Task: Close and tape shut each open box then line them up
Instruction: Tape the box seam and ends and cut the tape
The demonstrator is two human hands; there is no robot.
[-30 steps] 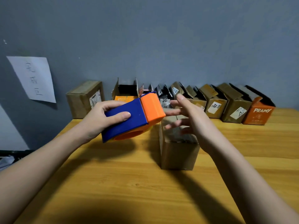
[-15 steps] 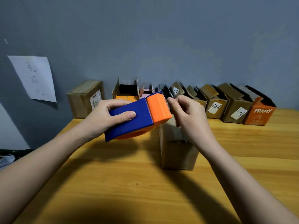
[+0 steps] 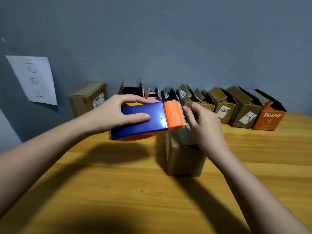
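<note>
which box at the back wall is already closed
The plain brown box at the far left, beside the paper sheet; the others in the row have flaps up.

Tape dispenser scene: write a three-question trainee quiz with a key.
1. True or false: the left hand holds the tape dispenser.
2. What colour is the PRAMY box? A green, B orange, C white.
3. Where do the right hand's fingertips pinch?

Key: 1 true. 2 B. 3 At the dispenser's serrated edge, above the brown box on the table; the tape itself is too faint to see.
</note>
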